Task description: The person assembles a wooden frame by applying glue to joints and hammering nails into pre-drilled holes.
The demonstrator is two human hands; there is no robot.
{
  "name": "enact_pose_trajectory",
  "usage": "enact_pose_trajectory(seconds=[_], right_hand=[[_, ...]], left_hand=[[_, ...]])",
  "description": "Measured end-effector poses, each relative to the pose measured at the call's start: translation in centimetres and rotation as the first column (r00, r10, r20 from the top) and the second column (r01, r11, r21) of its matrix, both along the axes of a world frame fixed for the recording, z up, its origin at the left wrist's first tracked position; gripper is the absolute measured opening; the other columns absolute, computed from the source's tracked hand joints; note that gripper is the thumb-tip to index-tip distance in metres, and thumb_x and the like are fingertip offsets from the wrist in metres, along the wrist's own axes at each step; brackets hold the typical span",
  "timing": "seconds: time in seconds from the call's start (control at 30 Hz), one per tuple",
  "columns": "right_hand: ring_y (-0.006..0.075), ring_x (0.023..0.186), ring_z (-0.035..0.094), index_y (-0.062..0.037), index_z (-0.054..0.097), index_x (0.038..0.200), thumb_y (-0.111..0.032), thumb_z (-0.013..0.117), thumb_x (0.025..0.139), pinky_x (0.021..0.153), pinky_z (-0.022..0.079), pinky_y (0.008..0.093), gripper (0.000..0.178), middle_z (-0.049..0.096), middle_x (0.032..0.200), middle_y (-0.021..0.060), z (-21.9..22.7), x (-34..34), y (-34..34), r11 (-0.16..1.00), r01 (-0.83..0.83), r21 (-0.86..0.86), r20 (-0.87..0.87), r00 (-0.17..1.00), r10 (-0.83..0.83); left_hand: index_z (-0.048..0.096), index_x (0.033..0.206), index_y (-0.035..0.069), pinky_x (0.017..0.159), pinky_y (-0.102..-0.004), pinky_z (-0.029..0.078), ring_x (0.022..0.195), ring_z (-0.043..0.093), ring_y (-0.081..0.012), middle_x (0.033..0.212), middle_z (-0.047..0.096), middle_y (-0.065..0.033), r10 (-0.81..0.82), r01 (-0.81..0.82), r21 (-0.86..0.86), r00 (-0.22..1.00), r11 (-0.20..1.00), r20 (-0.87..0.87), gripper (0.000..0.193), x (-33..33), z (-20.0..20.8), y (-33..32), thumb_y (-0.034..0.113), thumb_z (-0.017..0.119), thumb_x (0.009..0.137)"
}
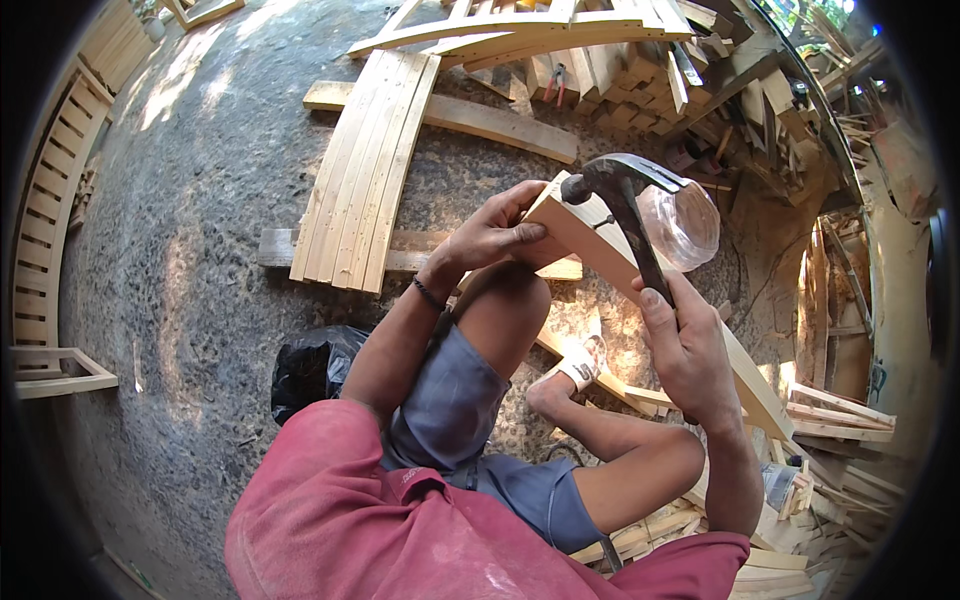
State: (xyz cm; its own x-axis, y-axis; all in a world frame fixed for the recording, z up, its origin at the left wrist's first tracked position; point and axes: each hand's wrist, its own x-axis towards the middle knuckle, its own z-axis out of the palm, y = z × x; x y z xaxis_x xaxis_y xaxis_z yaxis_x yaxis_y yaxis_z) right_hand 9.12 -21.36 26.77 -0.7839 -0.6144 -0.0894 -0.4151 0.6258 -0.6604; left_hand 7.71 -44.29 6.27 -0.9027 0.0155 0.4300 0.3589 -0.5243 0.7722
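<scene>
My right hand [688, 350] is closed around the handle of a claw hammer [632, 212]. The hammer's dark head is raised over the far end of a pale wooden board [588, 248], its striking face to the left. A nail [605, 221] sticks up from the board's edge, just below the hammer head. With its fingers wrapped round that same far end, my left hand [497, 232] grips the board near my raised knee. The board slants toward the lower right, passing under my right hand and forearm. Behind the hammer is a clear plastic container [690, 225], partly hidden.
Ahead, joined pale slats [365, 165] lie across two wooden beams [500, 128]. Pliers [556, 84] rest by stacked wood at the back. A black plastic bag [312, 368] sits by my left arm. Scrap wood [845, 500] piles up at right; a slatted frame [50, 200] stands far left.
</scene>
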Motion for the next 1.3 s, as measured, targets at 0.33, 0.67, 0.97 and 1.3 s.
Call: enact_pose_trajectory(seconds=[0.33,0.67,0.97,1.3], right_hand=[[0.0078,0.040,0.036,-0.0063,0.055,0.109,-0.036,0.047,0.102,0.033,0.032,0.0214,0.032,0.047,0.063,0.0021,8.1,-0.2,2.6,0.660,-0.142,-0.738,-0.178,0.984,0.013],[0.0153,0.062,0.052,-0.0019,0.060,0.103,-0.019,0.052,0.100,0.055,0.041,0.0305,0.019,0.056,0.078,0.0063,3.4,-0.1,-0.7,0.996,-0.065,0.059,-0.236,0.969,0.077],[0.0241,0.066,0.064,-0.0081,0.061,0.097,-0.022,0.053,0.099,0.059,0.047,0.0424,0.016,0.066,0.080,0.0086,0.7,-1.4,2.2,0.991,-0.131,0.031,-0.326,0.936,0.134],[0.0068,0.062,0.048,-0.0071,0.057,0.111,-0.030,0.042,0.106,0.047,0.044,0.0207,0.028,0.054,0.082,0.0001,7.8,-1.7,2.6,0.633,-0.102,-0.767,0.136,0.939,0.316]], left_hand=[[0.040,0.142,-0.004,0.105,-0.0309,0.040,0.123,0.051,-0.0144,0.132,0.057,-0.0101,0.075,-0.075,-0.072,0.997,0.995,0.008,0.066,0.7,0.4,-0.2,0.024,0.071,0.091],[0.042,0.141,-0.005,0.105,-0.0309,0.040,0.122,0.050,-0.0139,0.131,0.056,-0.0086,0.112,-0.112,-0.062,0.994,0.992,-0.002,0.065,0.8,-0.4,0.2,0.024,0.071,0.090],[0.041,0.141,-0.005,0.105,-0.0303,0.040,0.122,0.051,-0.0138,0.132,0.056,-0.0094,0.100,-0.099,-0.069,0.995,0.993,0.004,0.064,0.1,0.5,0.6,0.020,0.071,0.090],[0.042,0.141,-0.006,0.105,-0.0306,0.040,0.121,0.051,-0.0139,0.131,0.057,-0.0094,0.115,-0.114,-0.060,0.993,0.992,0.022,0.062,1.1,0.6,0.0,0.017,0.070,0.090]])
